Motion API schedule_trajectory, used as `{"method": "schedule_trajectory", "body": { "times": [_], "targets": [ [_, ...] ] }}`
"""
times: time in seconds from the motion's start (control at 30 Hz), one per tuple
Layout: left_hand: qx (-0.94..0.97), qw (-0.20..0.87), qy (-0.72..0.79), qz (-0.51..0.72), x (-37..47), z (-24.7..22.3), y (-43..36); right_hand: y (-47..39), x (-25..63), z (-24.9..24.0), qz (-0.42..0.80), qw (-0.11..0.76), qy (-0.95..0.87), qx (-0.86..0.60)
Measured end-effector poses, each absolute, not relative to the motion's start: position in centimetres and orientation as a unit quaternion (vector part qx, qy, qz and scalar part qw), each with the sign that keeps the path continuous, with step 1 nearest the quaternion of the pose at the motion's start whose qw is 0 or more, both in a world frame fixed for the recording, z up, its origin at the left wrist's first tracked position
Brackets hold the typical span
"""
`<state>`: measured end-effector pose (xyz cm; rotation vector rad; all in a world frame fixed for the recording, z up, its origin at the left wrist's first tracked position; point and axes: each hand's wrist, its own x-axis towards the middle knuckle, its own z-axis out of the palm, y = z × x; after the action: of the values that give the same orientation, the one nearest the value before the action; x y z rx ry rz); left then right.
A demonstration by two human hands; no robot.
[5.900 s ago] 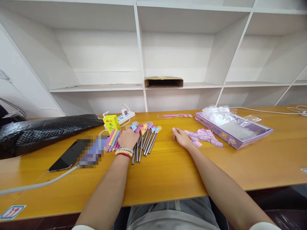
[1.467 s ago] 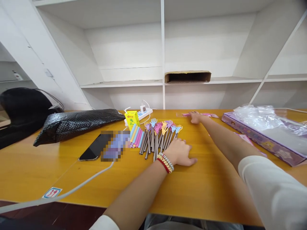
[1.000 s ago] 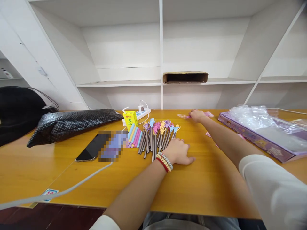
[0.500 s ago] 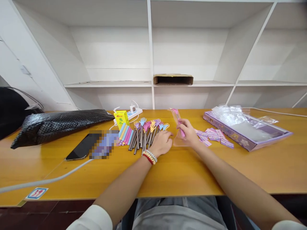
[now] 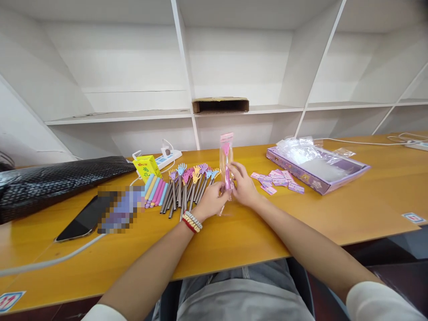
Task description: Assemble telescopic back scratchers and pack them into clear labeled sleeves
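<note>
A pink back scratcher (image 5: 227, 156) stands nearly upright inside a clear plastic sleeve with a pink top. My left hand (image 5: 211, 200) pinches the lower part of the sleeved scratcher, near its pink handle. On the other side, my right hand (image 5: 244, 185) has its fingers closed around the handle from the right. Left of my hands lies a pile of back scratcher heads on metal rods (image 5: 192, 185), in blue, yellow, pink and purple. Beside the pile is a row of pastel handles (image 5: 156, 191). Small pink and purple cards (image 5: 279, 179) are scattered to the right.
A purple box (image 5: 297, 178) holding clear plastic bags (image 5: 296, 149) sits at the right. To the left are a yellow drink carton (image 5: 147, 167), a power strip (image 5: 170, 158), a phone (image 5: 78, 218) and a black wrapped bundle (image 5: 67, 183). White shelves with a cardboard box (image 5: 220, 105) stand behind.
My left hand has moved from beside the rod pile onto the sleeved back scratcher. The scratcher is now more upright, with my right hand still on it. The view has shifted right.
</note>
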<state>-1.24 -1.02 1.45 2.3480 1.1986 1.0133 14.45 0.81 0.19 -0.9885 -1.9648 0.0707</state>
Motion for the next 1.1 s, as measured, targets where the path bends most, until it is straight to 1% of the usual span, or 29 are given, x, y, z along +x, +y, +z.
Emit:
{"method": "schedule_trajectory", "body": {
  "times": [0.1,0.23,0.27,0.33,0.4,0.5,0.6,0.7,0.8,1.0,1.1],
  "targets": [
    [0.806,0.165,0.435,0.367,-1.3,1.2,-0.8,1.6,14.2,-0.3,0.124,0.535,-0.732,-0.403],
    [0.809,0.127,0.447,0.360,-1.5,0.9,-0.5,2.4,14.5,-0.1,0.368,0.622,-0.575,-0.383],
    [0.814,0.117,0.444,0.355,-1.5,0.9,-0.5,2.4,14.8,0.1,0.433,0.628,-0.533,-0.366],
    [0.828,0.102,0.433,0.342,-1.6,0.9,-0.5,2.4,15.3,0.6,0.536,0.615,-0.475,-0.331],
    [0.840,0.090,0.423,0.329,-1.6,0.9,-0.6,2.4,15.8,0.9,0.589,0.591,-0.452,-0.315],
    [0.832,0.052,0.423,0.356,-1.6,1.0,-0.7,2.6,16.2,0.9,0.597,0.597,-0.432,-0.317],
    [0.799,-0.014,0.437,0.413,-1.7,1.3,-0.7,3.2,16.5,0.8,0.584,0.631,-0.398,-0.320],
    [0.788,-0.054,0.441,0.425,-1.8,1.5,-0.6,3.7,16.9,0.7,0.563,0.667,-0.357,-0.332],
    [0.795,-0.066,0.437,0.415,-1.9,1.5,-0.6,4.0,17.3,0.7,0.554,0.683,-0.334,-0.339],
    [0.793,-0.054,0.437,0.422,-2.0,0.8,-0.2,3.8,17.3,0.8,0.592,0.661,-0.325,-0.328],
    [0.791,-0.047,0.431,0.431,-2.1,0.5,0.2,3.6,17.1,0.9,0.595,0.664,-0.320,-0.319]
  ]
}}
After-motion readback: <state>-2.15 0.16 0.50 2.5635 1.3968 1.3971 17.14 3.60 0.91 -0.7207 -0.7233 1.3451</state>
